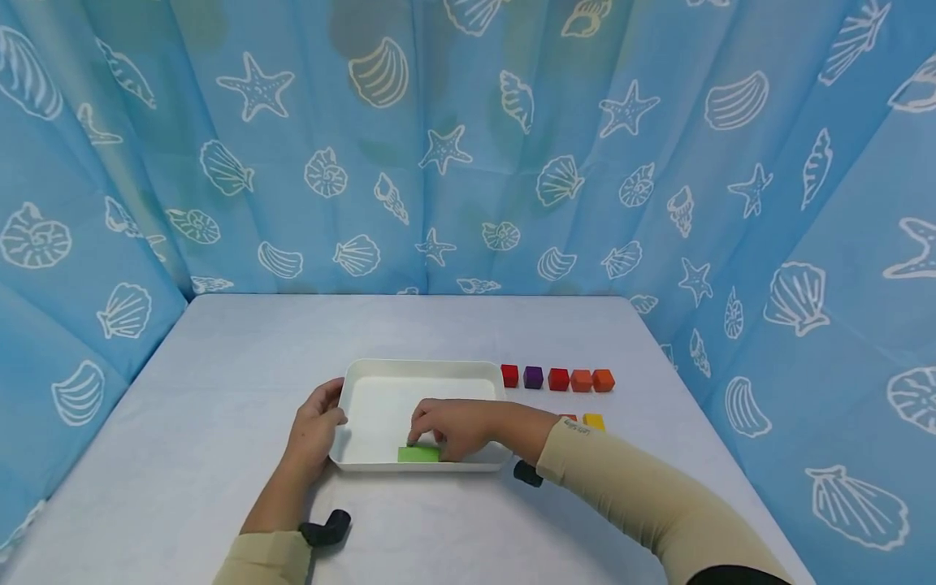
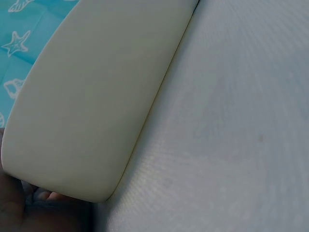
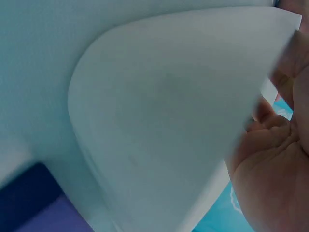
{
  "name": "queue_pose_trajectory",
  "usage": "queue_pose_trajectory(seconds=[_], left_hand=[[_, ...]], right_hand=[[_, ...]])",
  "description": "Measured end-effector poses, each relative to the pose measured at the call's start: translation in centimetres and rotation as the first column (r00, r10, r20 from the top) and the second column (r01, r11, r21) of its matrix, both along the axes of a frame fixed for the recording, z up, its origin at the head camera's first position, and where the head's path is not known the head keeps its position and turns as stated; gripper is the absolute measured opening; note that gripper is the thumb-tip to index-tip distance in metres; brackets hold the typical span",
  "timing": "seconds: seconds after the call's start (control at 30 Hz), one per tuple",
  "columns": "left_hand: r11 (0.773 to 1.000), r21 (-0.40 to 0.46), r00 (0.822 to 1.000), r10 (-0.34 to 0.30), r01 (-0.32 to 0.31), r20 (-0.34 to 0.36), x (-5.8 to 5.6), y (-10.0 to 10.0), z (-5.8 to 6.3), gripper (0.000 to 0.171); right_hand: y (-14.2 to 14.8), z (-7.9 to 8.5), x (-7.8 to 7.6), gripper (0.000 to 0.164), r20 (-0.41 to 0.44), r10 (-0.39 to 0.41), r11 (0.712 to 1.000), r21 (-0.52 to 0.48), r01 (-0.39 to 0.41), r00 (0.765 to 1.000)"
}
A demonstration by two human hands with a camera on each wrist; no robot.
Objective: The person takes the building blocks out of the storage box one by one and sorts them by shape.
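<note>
A white rectangular tray (image 1: 380, 390) lies on the table, with a bright green block (image 1: 418, 455) inside along its near wall. My left hand (image 1: 313, 426) holds the tray's left end, thumb at the rim. In the left wrist view, that hand (image 2: 43, 210) shows at the lower left beside the tray's pale outer wall (image 2: 96, 106). Reaching over the tray, my right hand (image 1: 468, 426) has its bent fingers and thumb down on the green block. The right wrist view shows this hand (image 3: 273, 169) behind the tray wall (image 3: 164, 96), which hides the fingertips and block.
Right of the tray is a row of small cubes: red (image 1: 509, 375), purple (image 1: 533, 377), another red (image 1: 559, 379) and two orange (image 1: 592, 380). Nearer, a yellow cube (image 1: 594, 422) and an orange-red cube (image 1: 569, 418) are partly covered by the right forearm. A shell-patterned curtain (image 1: 468, 162) surrounds the table.
</note>
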State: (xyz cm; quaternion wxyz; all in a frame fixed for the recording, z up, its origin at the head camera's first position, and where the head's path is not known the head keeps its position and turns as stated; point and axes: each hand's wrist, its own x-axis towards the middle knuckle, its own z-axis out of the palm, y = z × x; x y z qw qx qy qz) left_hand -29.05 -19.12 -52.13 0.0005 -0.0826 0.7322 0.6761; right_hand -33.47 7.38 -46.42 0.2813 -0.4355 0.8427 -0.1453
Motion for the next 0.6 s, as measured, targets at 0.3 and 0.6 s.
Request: queue_pose_trajectory(seconds=[0.3,0.6], left_hand=[[1.0,-0.011,1.0,0.003,-0.003,-0.008,0.2,0.0,0.4,0.068],[1.0,-0.017,1.0,-0.002,0.002,-0.005,0.0,0.1,-0.1,0.068]], right_hand=[[-1.1,-0.3,-0.2,0.076,-0.005,0.108,0.994,-0.022,-0.108,0.994],[-1.7,-0.4,0.2,0.071,0.014,-0.063,0.998,-0.008,0.063,0.998]])
